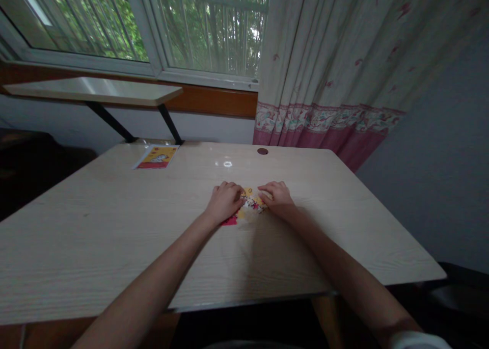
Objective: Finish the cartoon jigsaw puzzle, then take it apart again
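Note:
A partly joined jigsaw puzzle [250,200] in yellow, white and red lies on the table between my hands, with gaps and uneven edges. My left hand [225,198] rests on its left side with the fingers curled and closed on that edge, hiding part of it. A red section [229,220] shows below the left palm. At the right edge is my right hand [277,196], its thumb and bent forefinger closed over small pieces there. Which piece they hold is too small to make out.
A yellow and red picture sheet [158,157] lies at the table's back left, under a raised shelf [95,90] on black legs. A round brown cable cover [263,151] is set near the back edge of the pale wooden table [114,247]. A curtain [324,84] hangs behind.

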`<state>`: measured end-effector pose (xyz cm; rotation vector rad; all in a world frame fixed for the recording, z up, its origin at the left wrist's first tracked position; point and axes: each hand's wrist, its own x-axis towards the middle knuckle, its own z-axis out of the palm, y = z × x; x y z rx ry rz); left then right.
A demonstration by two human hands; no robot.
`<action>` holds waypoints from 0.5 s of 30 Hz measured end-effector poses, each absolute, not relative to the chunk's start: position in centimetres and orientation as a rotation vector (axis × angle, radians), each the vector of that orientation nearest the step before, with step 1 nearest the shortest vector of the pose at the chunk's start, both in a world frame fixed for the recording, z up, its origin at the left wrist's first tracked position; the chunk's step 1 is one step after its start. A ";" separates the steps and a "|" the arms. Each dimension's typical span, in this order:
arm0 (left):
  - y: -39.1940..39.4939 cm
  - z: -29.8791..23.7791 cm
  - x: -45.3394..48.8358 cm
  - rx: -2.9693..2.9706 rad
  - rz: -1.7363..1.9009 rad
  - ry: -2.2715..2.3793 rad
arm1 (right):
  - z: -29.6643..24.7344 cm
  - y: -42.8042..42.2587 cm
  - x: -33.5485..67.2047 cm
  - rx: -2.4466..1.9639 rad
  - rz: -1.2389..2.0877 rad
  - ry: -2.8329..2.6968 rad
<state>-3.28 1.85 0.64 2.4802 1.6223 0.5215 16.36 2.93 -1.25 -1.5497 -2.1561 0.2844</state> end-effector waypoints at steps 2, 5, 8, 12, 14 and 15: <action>1.9 0.6 -3.3 2.422 0.574 1.532 | -1.4 2.8 16.1 -1.550 0.280 -2.158; 2.1 0.4 -3.4 2.254 0.719 1.402 | -1.5 2.8 16.0 -1.531 0.281 -2.171; 2.5 0.0 -3.3 2.031 0.921 1.292 | -1.5 2.8 16.0 -1.464 0.308 -2.154; 2.7 -0.2 -3.2 1.809 1.085 1.177 | -0.9 2.4 15.7 -1.300 0.383 -2.082; 2.4 0.2 -3.1 1.837 1.060 1.188 | -0.5 2.1 15.4 -1.248 0.390 -2.024; 2.1 0.5 -3.0 1.882 1.021 1.205 | -0.2 1.9 15.2 -1.230 0.391 -1.999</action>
